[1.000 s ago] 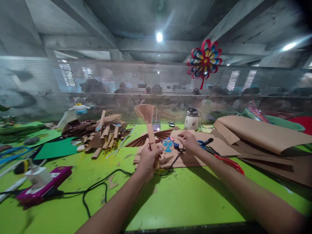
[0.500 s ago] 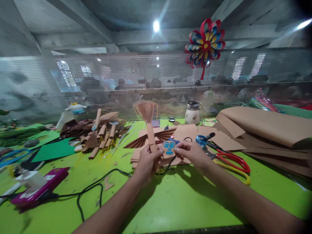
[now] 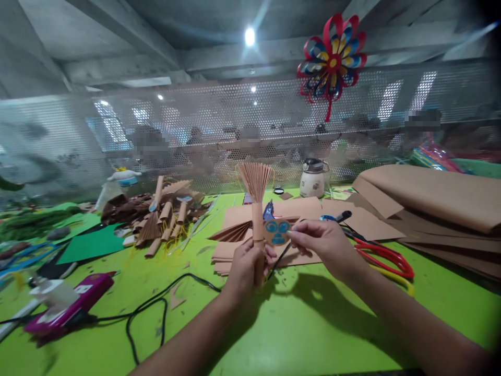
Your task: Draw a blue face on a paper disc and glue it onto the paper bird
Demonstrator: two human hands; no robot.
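A brown paper figure [image 3: 257, 215], its rolled tube of a body topped by a pleated fan, stands nearly upright in the left hand [image 3: 249, 266], whose fingers are wrapped around the lower end of the tube. Just to the tube's right is a small face piece [image 3: 276, 233] with blue markings, its right edge pinched between the thumb and fingers of the right hand [image 3: 318, 239]; I can't tell whether it touches the tube. Beyond both hands lies a stack of brown sheets [image 3: 224, 254] on the green desk [image 3: 301, 339]. Red-handled scissors [image 3: 391, 261] sit to the right of the right hand, with large brown paper [image 3: 434, 193] farther out. Left of the left hand are a heap of paper rolls [image 3: 166, 211] and, nearer, a purple power strip [image 3: 94, 290]. A white bottle [image 3: 312, 184] stands well past the right hand.
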